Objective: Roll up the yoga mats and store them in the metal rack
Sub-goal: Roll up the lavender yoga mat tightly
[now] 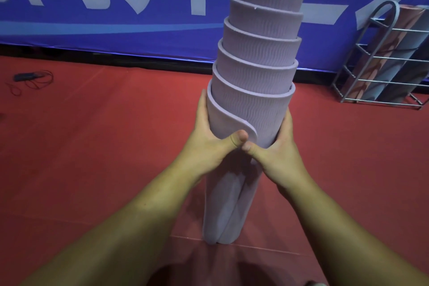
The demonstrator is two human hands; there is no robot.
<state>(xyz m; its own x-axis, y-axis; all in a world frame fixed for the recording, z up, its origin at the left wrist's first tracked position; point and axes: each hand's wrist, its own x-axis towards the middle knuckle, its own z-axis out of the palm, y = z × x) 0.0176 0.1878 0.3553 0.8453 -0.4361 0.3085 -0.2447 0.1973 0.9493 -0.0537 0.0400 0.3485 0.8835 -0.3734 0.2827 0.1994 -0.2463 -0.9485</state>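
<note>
Lilac yoga mat held upright in both hands

The lilac yoga mat (255,104) stands on end on the red floor (104,146), rolled but telescoped, its inner coils stepping up out of the outer wrap like a cone. Its lower end touches the floor directly in front of the person. The left hand (204,137) wraps the left side of the roll, fingers curled round the back and the thumb pressed across the loose outer edge. The right hand (276,153) grips the right side of the mat the same way, its thumb tip meeting the left thumb at the front of the mat. Both hands are closed firmly round it at about mid-height.

To the right of the mat, against the blue banner (116,7), stands the metal rack (380,58), holding what look like two rolled mats (392,53), though the frame edge cuts them off. Well to the left of the mat a dark object with thin red cord (30,79) lies on the floor.
</note>
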